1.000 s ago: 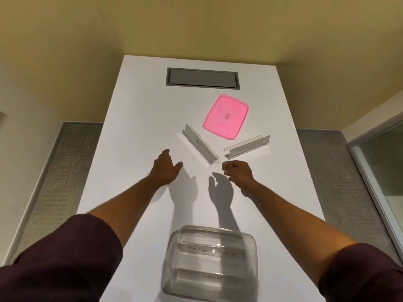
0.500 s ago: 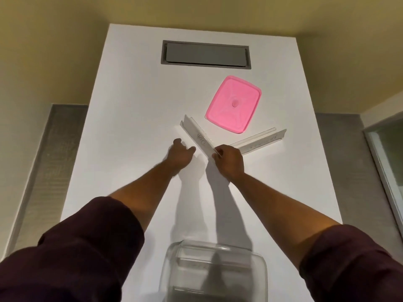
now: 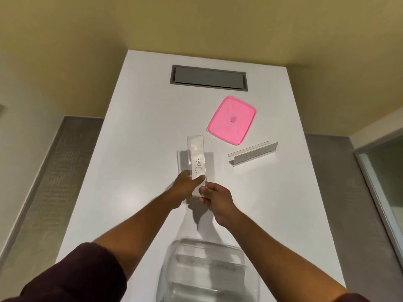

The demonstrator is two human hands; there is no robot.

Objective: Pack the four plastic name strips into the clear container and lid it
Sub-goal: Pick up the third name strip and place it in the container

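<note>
A clear plastic name strip [image 3: 197,159] with "Dog" written on it is held up above the white table, its long side pointing away from me. My left hand [image 3: 185,187] grips its near end from the left and my right hand [image 3: 214,198] pinches the same end from the right. A second name strip [image 3: 253,154] lies on the table to the right. The pink lid [image 3: 231,123] lies flat beyond it. The clear container [image 3: 209,271] stands at the near edge, with strips lying inside it.
The white table [image 3: 139,131] is long and narrow, with floor on both sides. A grey recessed hatch [image 3: 209,77] sits in its far end. A glass panel edge [image 3: 383,192] runs along the right.
Both hands closed on the left strip and lifted it off the table, turning it lengthwise toward me. The right strip and the lid stayed in place.
</note>
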